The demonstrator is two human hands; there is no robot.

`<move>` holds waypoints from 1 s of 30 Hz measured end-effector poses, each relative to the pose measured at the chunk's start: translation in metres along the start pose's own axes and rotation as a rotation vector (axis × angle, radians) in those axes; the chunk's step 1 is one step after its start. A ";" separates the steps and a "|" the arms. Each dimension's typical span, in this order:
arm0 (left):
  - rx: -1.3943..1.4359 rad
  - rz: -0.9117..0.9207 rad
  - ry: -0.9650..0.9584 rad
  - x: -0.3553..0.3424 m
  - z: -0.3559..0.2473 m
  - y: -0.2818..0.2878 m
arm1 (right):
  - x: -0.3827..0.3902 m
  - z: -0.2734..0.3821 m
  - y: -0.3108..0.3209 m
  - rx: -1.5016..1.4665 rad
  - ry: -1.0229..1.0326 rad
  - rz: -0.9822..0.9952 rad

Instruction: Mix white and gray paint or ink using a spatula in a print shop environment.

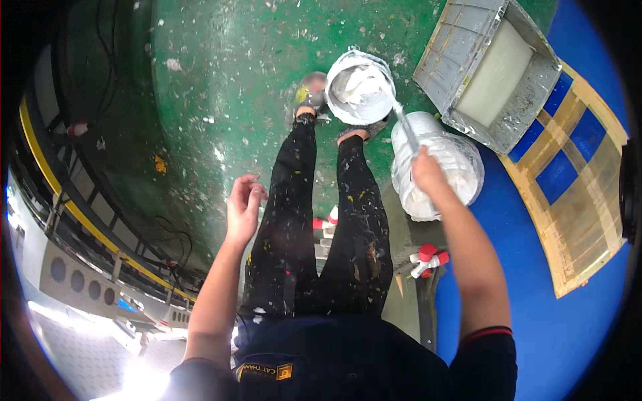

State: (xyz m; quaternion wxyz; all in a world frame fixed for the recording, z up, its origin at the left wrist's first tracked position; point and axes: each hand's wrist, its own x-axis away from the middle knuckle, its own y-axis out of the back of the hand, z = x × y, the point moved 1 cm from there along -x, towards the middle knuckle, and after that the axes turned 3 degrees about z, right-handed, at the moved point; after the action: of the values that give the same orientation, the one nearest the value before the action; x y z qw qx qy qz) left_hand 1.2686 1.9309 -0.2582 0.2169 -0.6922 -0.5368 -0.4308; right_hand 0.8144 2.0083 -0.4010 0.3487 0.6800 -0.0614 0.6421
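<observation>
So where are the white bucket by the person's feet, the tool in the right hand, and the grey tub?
White bucket (364, 115): head view, on its outer wall.
Tool (407, 131): head view, on its shaft.
Grey tub (455, 52): head view, on its outer wall.

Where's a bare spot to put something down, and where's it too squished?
There's roomy, paint-flecked green floor between the left foot and the orange scrap. The blue surface has space below the tan frame. It's crowded where the bucket, white containers and grey bin bunch up, with the right hand's tool there too.
</observation>
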 end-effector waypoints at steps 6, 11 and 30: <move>-0.001 -0.063 0.155 -0.017 0.007 0.027 | -0.006 0.137 -0.071 -1.408 -0.298 0.772; 0.019 -0.148 0.354 -0.003 0.026 0.089 | 0.029 0.088 0.026 -1.220 -0.196 0.622; 0.083 -0.198 0.459 -0.014 0.063 0.106 | -0.024 0.147 -0.038 -1.175 -0.332 0.758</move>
State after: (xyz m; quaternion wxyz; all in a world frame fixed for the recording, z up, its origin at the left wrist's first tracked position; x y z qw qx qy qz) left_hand 1.3892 1.9362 -0.2869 0.3180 -0.5108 -0.5561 -0.5733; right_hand 0.9522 1.9469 -0.4284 0.3964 0.4003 -0.6809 0.4680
